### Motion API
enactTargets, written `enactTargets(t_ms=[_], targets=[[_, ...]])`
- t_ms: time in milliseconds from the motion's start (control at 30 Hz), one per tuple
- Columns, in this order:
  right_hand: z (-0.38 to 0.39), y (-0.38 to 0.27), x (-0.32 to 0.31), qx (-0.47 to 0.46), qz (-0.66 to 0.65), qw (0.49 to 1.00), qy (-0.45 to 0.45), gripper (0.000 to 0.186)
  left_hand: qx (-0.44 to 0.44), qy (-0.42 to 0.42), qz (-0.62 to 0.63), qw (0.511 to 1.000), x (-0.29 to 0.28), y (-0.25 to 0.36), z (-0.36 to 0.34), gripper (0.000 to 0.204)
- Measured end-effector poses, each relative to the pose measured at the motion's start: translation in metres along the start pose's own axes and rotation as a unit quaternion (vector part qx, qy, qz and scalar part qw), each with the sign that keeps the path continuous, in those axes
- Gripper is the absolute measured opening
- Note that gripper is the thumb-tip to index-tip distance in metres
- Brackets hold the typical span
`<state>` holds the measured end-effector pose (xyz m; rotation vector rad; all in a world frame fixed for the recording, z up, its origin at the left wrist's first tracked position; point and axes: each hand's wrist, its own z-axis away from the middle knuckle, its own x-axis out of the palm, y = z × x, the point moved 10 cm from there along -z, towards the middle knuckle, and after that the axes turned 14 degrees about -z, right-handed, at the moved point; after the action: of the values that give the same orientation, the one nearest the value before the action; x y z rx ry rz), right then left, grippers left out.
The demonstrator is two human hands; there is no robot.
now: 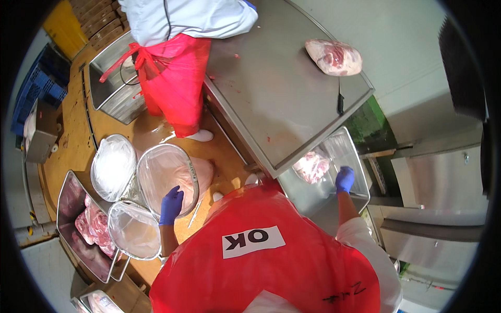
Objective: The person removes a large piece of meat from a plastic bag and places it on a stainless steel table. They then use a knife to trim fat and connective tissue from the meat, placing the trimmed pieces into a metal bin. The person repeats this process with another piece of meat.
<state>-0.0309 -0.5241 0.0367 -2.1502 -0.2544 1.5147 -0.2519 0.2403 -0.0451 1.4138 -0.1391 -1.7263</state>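
Note:
My left hand (171, 205), in a blue glove, hovers over the near edge of a hoop stand's clear plastic bag (162, 169). Its fingers are loosely bent and a little apart, with nothing seen in them. My right hand (344, 179), gloved in blue too, is closed above a metal bin (326, 201) beside the table corner, and nothing shows in it. Inside that bin, left of this hand, lies a pale pink piece of meat (312, 166). On the steel table (261, 104) rest a large fatty cut of meat (334, 57) and a black-handled knife (340, 103).
Two more bag-lined hoops (113, 167) (134, 229) stand at the left, beside a metal tub (68, 208) of red meat (95, 225). A co-worker in a red apron (175, 83) stands left of the table. Behind them is another metal tub (122, 101). Blue crates (39, 78) are stacked far left.

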Motion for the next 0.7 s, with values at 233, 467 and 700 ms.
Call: enactTargets(t_ms=[233, 467, 700], targets=[[-0.013, -0.111, 0.102, -0.107, -0.169, 0.979, -0.040, 0.019, -0.032, 0.016, 0.000, 0.999, -0.003, -0.011, 0.005, 0.043], [-0.028, -0.364, 0.263, -0.269, -0.348, 0.874, -0.207, 0.013, -0.071, 0.086, -0.026, 0.993, -0.029, 0.006, 0.051, 0.042], [-0.130, -0.468, 0.395, -0.244, -0.273, 0.913, -0.181, 0.017, -0.272, 0.150, -0.041, 0.950, -0.041, -0.022, 0.201, 0.044]])
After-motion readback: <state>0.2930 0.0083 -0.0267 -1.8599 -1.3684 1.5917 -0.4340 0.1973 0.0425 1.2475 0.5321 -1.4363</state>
